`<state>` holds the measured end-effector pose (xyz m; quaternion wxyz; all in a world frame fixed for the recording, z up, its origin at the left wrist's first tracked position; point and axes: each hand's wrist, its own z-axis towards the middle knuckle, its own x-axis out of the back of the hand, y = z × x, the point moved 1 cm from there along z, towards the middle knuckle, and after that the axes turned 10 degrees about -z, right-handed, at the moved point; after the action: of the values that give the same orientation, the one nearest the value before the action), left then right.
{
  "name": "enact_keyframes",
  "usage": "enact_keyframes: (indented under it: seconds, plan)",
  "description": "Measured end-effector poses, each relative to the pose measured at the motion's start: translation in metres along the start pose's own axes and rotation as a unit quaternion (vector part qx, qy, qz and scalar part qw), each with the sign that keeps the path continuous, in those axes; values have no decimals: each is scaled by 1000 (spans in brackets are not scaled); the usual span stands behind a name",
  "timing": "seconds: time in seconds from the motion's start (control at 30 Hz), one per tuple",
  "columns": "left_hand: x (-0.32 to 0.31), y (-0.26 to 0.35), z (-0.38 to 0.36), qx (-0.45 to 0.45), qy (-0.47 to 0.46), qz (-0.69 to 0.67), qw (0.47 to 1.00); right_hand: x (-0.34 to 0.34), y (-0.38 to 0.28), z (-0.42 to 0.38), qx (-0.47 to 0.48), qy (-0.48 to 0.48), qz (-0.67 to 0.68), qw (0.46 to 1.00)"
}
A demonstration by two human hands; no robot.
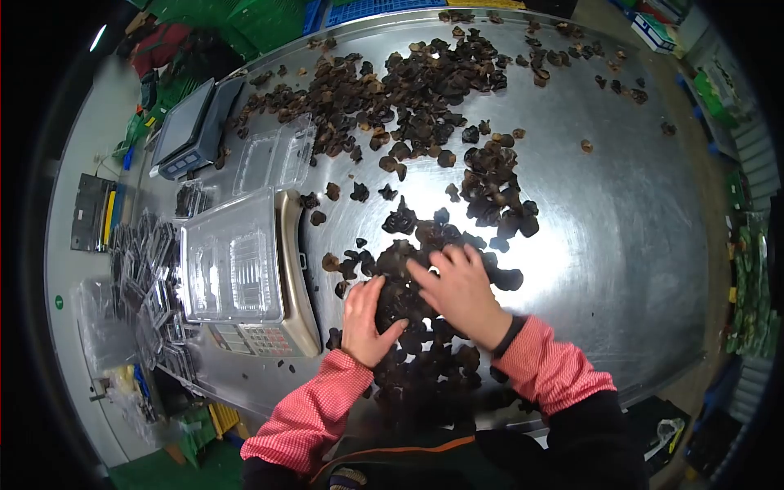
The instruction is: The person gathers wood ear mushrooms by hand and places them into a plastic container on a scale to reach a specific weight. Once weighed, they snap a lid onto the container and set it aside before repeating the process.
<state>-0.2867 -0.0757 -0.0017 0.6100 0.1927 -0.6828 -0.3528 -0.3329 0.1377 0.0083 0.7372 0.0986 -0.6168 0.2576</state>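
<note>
A heap of dark dried mushrooms [412, 245] lies on the steel table [621, 237] just in front of me. My left hand [365, 314] cups the left side of a clump of them, fingers curled around it. My right hand [459, 287] presses flat on the same clump from the right, fingers spread. Both sleeves are red-checked. An open clear plastic clamshell box [233, 257] rests on a weighing scale [296, 282] to the left of my hands.
More dried mushrooms [408, 90] are spread over the far half of the table. A second scale [192, 126] and another clear box [278, 155] stand at the far left. Stacked clear boxes [151, 278] lie along the left edge. Green crates [253, 20] sit beyond the table.
</note>
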Motion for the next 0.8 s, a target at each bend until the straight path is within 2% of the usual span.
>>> enact_keyframes:
  seconds: [0.2,0.27,0.33,0.4,0.6,0.8]
  plan:
    - [8,-8,-14,35,21,-48,998,11,-4,-30,-51,-12,44,998]
    - [11,-14,-13,12,30,-56,998,11,-2,-29,-61,-8,57,997]
    - [13,-13,-9,59,56,-79,994,9,-3,-29,-62,-6,52,997]
    - [16,-12,2,18,78,-57,995,7,-8,-27,-62,3,50,997]
    - [8,-5,51,-91,54,-12,994,-4,-10,-19,-93,34,71,993]
    - [-14,-8,86,-86,-10,11,996,-12,-8,-8,-124,40,85,988]
